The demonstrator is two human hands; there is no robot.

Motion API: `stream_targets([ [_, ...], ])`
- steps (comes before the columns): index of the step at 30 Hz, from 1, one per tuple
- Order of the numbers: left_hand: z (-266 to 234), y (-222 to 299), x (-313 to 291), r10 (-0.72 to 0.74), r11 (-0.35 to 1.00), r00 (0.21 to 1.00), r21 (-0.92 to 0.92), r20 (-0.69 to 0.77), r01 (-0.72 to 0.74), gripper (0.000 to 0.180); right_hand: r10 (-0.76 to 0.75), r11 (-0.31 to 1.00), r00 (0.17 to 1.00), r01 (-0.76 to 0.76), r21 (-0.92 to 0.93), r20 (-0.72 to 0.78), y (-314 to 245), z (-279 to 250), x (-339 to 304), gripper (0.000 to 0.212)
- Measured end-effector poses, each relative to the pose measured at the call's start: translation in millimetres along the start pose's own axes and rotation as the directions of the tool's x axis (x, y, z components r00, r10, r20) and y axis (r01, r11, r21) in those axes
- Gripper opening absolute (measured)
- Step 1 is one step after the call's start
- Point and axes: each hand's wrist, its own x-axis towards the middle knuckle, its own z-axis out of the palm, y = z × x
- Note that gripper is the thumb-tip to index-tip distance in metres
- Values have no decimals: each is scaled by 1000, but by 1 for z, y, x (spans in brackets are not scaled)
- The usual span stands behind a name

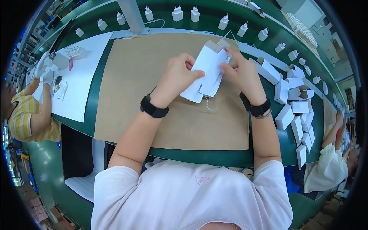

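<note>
Above a brown cardboard sheet [134,92], both my hands hold several flat white carton blanks [209,71], fanned slightly apart and tilted up to the right. My left hand [176,76] is closed on their left edge, its thumb lying on the front face. At their upper right edge, my right hand [246,76] has its thumb and index finger on a blank; its other fingers are partly hidden. A thin white string [208,104] shows below the blanks. Each wrist wears a black band.
White power adapters [177,13] stand in a spaced row on the green belt beyond the table. Folded white boxes [281,92] are piled at my right. Co-workers sit on both sides; the left one works over a white sheet [90,73]. A metal post [132,17] rises at the far edge.
</note>
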Motion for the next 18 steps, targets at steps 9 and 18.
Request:
stream_targets([
  [9, 0, 23, -28, 100, 882, 995, -462, -18, -97, 21, -117, 950, 991, 129, 284, -59, -33, -4, -15, 49],
  [18, 13, 3, -29, 521, 823, 838, -162, -163, -544, 22, -261, 815, 940, 336, 473, -218, -38, 4, -18, 34],
])
